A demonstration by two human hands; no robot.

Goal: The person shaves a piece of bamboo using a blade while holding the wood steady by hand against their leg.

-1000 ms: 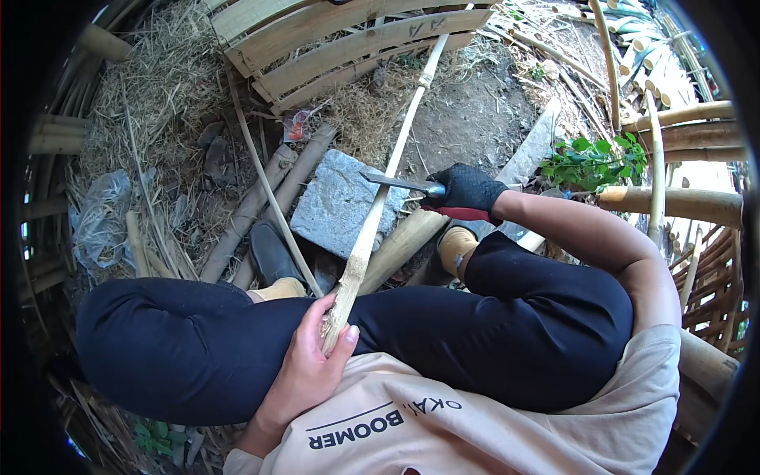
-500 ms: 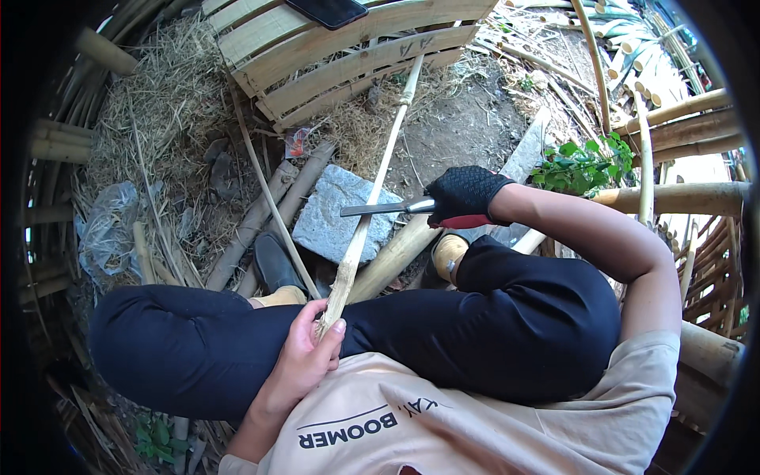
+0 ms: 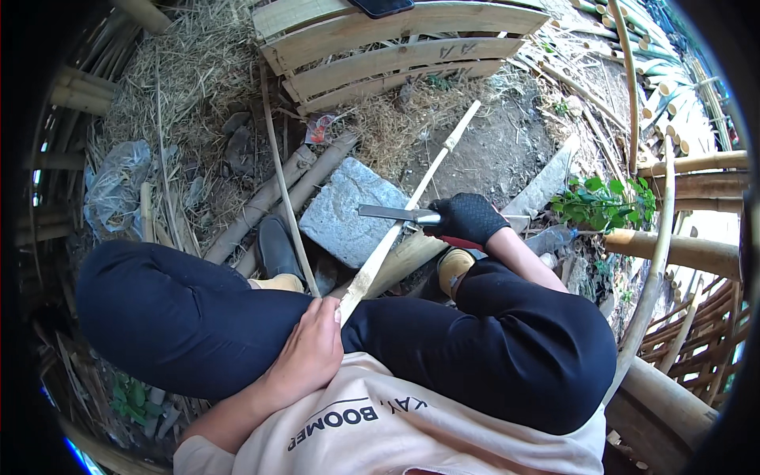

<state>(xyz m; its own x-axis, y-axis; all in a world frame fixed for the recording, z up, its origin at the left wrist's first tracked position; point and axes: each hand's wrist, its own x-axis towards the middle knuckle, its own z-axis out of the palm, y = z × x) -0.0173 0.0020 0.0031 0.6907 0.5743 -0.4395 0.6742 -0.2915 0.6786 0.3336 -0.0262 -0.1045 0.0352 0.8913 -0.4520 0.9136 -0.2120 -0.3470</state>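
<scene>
A long pale split bamboo strip (image 3: 428, 176) slants from my lap up and away to the right. My left hand (image 3: 314, 342) is closed round its near end, palm turned down, by my left thigh. In a black textured glove, my right hand (image 3: 469, 218) grips a knife (image 3: 388, 212) by the handle. The flat steel blade points left and lies across the strip, around its middle. A rough grey stone block (image 3: 340, 212) sits on the ground under the blade, and a thick bamboo pole (image 3: 404, 257) lies between it and my legs.
A slatted wooden crate (image 3: 380, 43) with a dark phone (image 3: 382, 6) on it stands ahead. Dry straw and a crumpled plastic bag (image 3: 117, 186) lie left. A leafy green plant (image 3: 606, 204), bamboo rails (image 3: 673, 252) and stacked bamboo poles (image 3: 669, 99) are at the right.
My right hand and the knife have come closer in, with the forearm drawn back. My left hand has turned palm down on the strip. The strip's far end sits lower, away from the crate.
</scene>
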